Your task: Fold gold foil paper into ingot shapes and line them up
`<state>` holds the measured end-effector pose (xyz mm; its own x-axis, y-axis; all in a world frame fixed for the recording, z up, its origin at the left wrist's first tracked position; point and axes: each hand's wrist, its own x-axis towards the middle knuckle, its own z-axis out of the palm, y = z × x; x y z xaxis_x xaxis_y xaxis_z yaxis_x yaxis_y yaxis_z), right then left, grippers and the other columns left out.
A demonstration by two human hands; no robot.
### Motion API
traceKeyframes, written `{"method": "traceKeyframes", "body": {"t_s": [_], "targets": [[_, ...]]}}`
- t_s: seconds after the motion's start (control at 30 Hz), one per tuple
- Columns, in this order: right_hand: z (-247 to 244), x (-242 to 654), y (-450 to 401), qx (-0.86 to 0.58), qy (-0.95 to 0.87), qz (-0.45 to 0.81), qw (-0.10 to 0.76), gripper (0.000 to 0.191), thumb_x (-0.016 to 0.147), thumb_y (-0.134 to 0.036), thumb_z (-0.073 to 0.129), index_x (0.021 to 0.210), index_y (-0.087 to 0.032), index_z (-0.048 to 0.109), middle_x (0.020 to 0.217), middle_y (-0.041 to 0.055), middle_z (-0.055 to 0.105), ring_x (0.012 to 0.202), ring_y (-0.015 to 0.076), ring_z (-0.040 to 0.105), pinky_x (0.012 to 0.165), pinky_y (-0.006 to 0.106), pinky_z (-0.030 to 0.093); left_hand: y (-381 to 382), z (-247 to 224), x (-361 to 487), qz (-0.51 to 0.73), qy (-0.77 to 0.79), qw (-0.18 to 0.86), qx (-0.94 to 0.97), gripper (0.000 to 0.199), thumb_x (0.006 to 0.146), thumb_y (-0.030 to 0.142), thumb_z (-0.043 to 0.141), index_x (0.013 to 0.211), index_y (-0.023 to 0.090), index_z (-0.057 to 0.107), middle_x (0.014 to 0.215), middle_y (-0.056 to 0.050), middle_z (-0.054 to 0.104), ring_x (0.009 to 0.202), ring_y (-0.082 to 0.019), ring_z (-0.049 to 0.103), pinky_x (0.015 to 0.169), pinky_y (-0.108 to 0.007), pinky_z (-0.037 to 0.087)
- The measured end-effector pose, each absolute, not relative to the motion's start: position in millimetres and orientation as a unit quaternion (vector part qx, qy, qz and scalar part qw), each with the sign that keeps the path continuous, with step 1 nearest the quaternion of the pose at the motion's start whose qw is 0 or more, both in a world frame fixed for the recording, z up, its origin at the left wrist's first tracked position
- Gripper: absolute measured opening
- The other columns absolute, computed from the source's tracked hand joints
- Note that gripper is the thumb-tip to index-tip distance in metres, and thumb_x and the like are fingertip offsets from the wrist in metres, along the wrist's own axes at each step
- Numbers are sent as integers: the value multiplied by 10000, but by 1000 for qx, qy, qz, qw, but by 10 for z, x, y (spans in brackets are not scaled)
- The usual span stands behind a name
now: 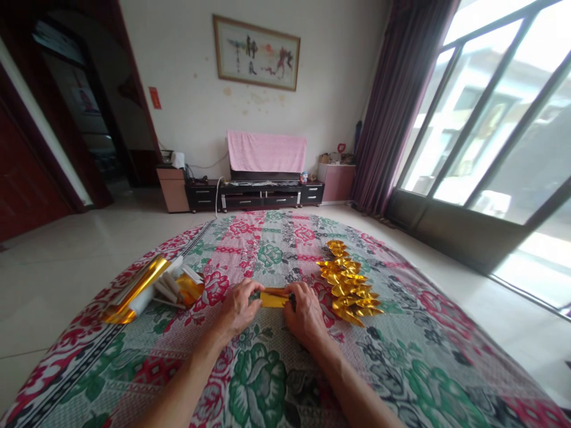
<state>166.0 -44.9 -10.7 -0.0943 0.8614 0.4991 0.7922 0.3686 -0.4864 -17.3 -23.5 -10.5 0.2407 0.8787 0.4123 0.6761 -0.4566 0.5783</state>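
A small strip of gold foil paper [273, 299] lies between my two hands, low over the patterned cloth at the middle. My left hand [241, 305] pinches its left end between thumb and fingers. The right end is gripped by my right hand [305, 308], whose fingers curl over it. To the right of my right hand, several folded gold foil pieces [350, 285] are gathered in a row on the cloth. Rolled gold and white sheets [143, 288] lie to the left of my left hand.
A round table with a floral cloth [259, 380] fills the foreground. Beyond it stand a low black cabinet [267, 199] and a screen under a pink cloth [266, 151]. Curtains [383, 107] and large windows are at the right, a doorway at the left.
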Motion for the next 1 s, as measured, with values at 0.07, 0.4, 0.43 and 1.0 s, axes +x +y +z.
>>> {"method": "traceKeyframes", "body": {"t_s": [0.07, 0.4, 0.43, 1.0], "targets": [[-106, 1657, -449, -564, -732, 46, 379, 322, 698, -79, 459, 991, -188, 538, 953, 61, 564, 911, 196, 507, 825, 307, 385, -247, -101, -164, 368, 501, 147, 769, 289, 690, 88, 510, 951, 196, 568, 886, -27, 597, 834, -149, 562, 786, -288, 461], [-129, 1673, -434, -532, -741, 54, 407, 164, 744, -99, 485, 847, -192, 573, 912, 49, 573, 872, 183, 523, 810, 295, 399, -257, -118, -147, 371, 495, 131, 775, 270, 684, 80, 484, 902, 197, 591, 886, -26, 596, 831, -159, 547, 784, -285, 444], [-128, 1674, -432, -529, -741, 55, 409, 149, 742, -99, 491, 820, -194, 576, 906, 47, 575, 868, 181, 524, 809, 294, 400, -259, -114, -143, 372, 494, 128, 775, 270, 681, 76, 480, 895, 196, 593, 883, -28, 596, 832, -161, 546, 785, -285, 441], [-28, 1650, -447, -488, -709, 18, 509, 121, 812, -124, 450, 836, -196, 544, 946, 47, 568, 903, 175, 514, 821, 310, 400, -317, 109, -43, 442, 547, 507, 499, 459, 796, 419, 457, 1168, 153, 498, 617, -28, 634, 410, -141, 567, 362, -203, 350]]}}
